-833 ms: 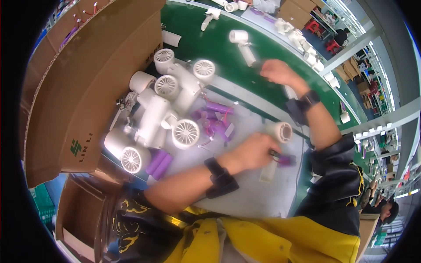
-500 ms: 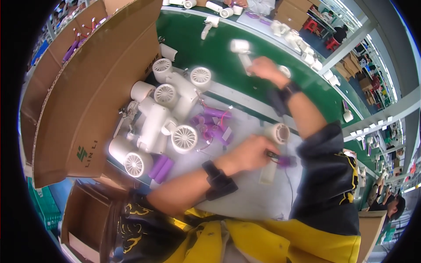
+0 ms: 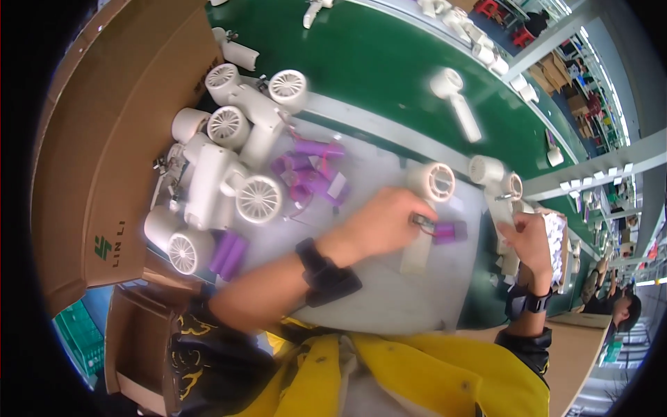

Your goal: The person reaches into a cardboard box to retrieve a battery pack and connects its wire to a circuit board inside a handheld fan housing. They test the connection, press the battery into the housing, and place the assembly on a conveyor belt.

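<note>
Left hand (image 3: 385, 226) with fingers pinched on a small board (image 3: 423, 221), purple battery (image 3: 451, 233) just beside it, both above the pale mat (image 3: 375, 295) near a white fan (image 3: 421, 179); right hand (image 3: 531, 240) at a second fan (image 3: 486, 170), fingers curled by its handle, grip cannot be told.

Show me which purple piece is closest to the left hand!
The purple piece just right of the left hand. The purple jumble and the purple pair lie farther away, over on the hand's other side, nearer the white fans.
</note>
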### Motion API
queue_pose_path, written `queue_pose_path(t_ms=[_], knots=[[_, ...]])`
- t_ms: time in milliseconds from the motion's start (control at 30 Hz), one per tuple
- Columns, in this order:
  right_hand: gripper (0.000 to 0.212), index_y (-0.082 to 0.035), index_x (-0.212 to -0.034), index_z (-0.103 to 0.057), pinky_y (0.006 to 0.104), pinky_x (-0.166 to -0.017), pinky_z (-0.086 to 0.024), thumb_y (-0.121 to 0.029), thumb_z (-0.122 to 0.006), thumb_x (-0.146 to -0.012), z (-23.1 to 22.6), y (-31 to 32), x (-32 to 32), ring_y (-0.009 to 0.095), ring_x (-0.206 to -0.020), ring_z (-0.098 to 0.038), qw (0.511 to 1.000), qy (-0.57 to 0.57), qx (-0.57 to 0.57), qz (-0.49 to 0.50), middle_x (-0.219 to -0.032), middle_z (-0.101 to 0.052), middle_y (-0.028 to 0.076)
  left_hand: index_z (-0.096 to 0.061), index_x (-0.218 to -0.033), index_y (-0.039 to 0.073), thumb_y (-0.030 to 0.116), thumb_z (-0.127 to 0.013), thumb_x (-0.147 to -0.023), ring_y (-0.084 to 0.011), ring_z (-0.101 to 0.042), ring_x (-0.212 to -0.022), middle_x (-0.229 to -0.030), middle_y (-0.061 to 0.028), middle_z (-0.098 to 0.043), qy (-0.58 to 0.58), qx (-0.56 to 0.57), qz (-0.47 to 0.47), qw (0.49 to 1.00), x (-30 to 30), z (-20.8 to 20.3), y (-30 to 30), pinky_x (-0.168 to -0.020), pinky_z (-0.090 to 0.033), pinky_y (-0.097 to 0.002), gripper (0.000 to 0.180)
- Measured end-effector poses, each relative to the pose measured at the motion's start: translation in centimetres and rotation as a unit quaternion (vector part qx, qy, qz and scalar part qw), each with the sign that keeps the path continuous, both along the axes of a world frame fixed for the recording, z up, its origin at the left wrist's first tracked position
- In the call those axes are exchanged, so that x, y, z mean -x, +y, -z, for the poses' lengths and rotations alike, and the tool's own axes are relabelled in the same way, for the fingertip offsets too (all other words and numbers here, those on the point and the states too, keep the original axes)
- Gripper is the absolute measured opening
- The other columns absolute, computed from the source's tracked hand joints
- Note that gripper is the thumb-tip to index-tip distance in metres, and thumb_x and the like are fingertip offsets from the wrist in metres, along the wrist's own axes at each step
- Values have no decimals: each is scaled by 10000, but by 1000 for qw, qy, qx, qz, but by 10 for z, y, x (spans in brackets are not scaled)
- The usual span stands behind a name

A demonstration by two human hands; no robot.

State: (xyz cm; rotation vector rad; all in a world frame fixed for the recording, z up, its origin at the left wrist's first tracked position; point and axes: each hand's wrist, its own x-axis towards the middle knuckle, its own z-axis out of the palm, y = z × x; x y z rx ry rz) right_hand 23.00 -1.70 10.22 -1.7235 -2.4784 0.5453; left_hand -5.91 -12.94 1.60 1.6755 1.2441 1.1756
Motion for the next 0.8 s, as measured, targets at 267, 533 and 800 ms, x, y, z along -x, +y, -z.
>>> queue_pose_path(t_ms=[267,533,800], knots=[[450,12,-1118,-631,325,-757,-538,-44,-821,-714,-12,-52,43,264,-863,-673,953,121,-184,-209,-1002,-676,124,-754,-1044,80,-22,-680,-750,-249,-677,-781,-974,-133,-709,30,44,-5,999,10,-8,-2,-708,-540,-333,320],[616,-20,-1308,-542,342,-832,-535,30,-765,-736,43,-41,68,248,-964,-667,923,246,157,-251,-1134,-639,128,-760,-1063,96,-30,-694,-747,-245,-697,-814,-1018,-145,-710,49,42,-56,996,16,-10,-1,-699,-547,-312,346],[823,-53,-1459,-385,371,-842,-529,98,-737,-730,23,-45,67,253,-1002,-653,697,412,578,-106,-1183,-598,108,-761,-1059,93,-2,-740,-717,-261,-705,-790,-1009,-159,-708,90,9,-51,995,21,-20,-4,-682,-554,-304,356]])
